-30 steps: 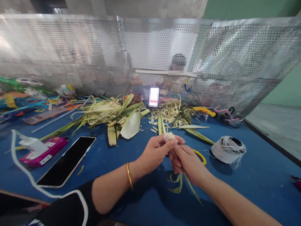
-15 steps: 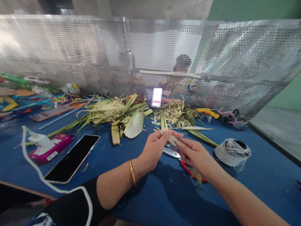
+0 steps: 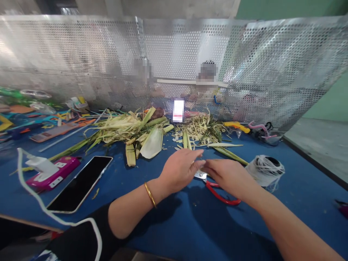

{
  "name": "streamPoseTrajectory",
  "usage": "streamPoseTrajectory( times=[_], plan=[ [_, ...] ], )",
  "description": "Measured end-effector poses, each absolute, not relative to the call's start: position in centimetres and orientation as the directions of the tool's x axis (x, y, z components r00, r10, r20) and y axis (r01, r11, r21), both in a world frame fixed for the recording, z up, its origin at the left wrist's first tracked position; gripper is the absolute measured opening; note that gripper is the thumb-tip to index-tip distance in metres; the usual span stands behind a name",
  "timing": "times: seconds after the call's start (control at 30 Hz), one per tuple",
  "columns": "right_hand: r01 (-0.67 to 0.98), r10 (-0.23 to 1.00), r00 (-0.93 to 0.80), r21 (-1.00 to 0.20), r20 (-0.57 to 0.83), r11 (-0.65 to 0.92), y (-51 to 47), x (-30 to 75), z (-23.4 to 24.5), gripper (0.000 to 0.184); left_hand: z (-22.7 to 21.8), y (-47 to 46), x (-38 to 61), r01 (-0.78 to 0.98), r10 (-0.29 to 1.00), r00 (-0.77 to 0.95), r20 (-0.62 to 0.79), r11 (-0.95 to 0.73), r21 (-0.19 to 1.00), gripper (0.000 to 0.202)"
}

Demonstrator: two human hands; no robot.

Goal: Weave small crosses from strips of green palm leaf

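My left hand (image 3: 181,169) is closed, its thumb and fingertips pinched together near the tips of my right hand (image 3: 231,175). The right fingers are also pinched, and what lies between the two hands is hidden behind them. Below them on the blue table (image 3: 168,224) lies a pair of scissors (image 3: 223,198) with red handles, its blades partly covered by the hands. Just beyond my fingers is a pale green husk strip (image 3: 187,139). To the right of my right hand stands a spool of white string (image 3: 268,168).
A heap of corn husks (image 3: 116,127) and a pile of shredded bits (image 3: 201,128) lie ahead, before a perforated metal screen (image 3: 174,47). At left are a phone (image 3: 80,185), a magenta power strip (image 3: 54,174) and a white cable (image 3: 35,197). A yellow glue gun (image 3: 236,126) lies at back right.
The pale husk strip visible between my fingers is now out of sight behind them. My left hand has turned with its back upward, and the dangling piece under my right hand no longer shows.
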State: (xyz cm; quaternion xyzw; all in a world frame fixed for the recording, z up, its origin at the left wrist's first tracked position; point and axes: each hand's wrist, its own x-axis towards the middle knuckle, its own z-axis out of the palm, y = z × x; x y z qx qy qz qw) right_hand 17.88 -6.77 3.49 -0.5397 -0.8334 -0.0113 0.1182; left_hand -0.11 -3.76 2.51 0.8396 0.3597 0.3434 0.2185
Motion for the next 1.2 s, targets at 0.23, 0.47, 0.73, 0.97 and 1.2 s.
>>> streamPoseTrajectory(
  times=[0.23,0.47,0.73,0.97,1.2],
  plan=[
    [0.866,0.853,-0.49,-0.008,0.181,0.5,-6.6,17.4,2.8,0.021,2.1,-3.8,0.2,0.467,0.697,0.702,0.146,-0.605,0.645,0.041],
    [0.85,0.894,-0.446,-0.294,0.041,0.437,-6.1,19.6,4.8,0.032,2.8,-2.6,-0.7,0.404,0.674,0.734,0.078,-0.526,0.748,0.037],
    [0.783,0.933,0.013,-0.584,0.36,0.214,-4.0,24.7,5.8,0.028,3.2,-1.8,-1.4,0.279,0.813,0.582,-0.009,-0.19,0.941,0.028],
    [0.151,0.945,0.298,-0.984,0.132,0.09,-3.8,22.0,4.5,0.035,2.6,-2.3,-0.4,0.099,0.907,0.419,0.03,-0.078,0.992,0.027],
    [-0.215,0.992,-0.094,-0.971,-0.089,-0.108,-6.3,15.0,2.1,0.036,1.9,-3.9,0.9,0.208,0.86,0.489,0.143,-0.274,0.939,0.034]
  ],
)
